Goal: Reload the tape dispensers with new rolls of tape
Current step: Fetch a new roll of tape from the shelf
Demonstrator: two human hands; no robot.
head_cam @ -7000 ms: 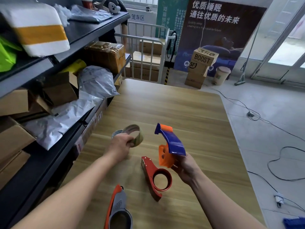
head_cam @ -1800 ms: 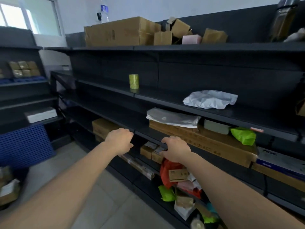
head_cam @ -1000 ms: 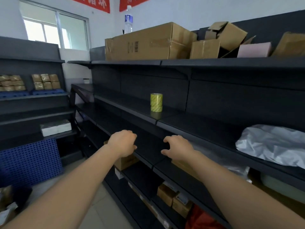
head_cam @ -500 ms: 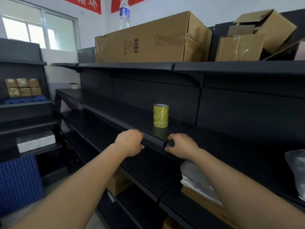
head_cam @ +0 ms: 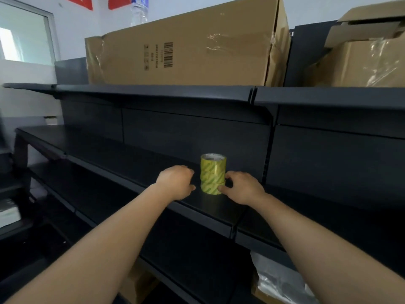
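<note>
- Head view, centre of frame: a stack of tape rolls (head_cam: 213, 174) stands on the dark shelf (head_cam: 131, 163).
- The left hand (head_cam: 175, 183) is just beside it, loosely curled and empty.
- The right hand (head_cam: 241, 187) touches the lowest roll; I cannot tell whether it grips.
- A low squeeze may topple the upper rolls.
- The roll count is unclear, and no dispenser is in frame.

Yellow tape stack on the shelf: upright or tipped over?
Upright. The yellow tape stack stands straight on the dark shelf, rolls aligned one atop another, flat end facing up.
</note>
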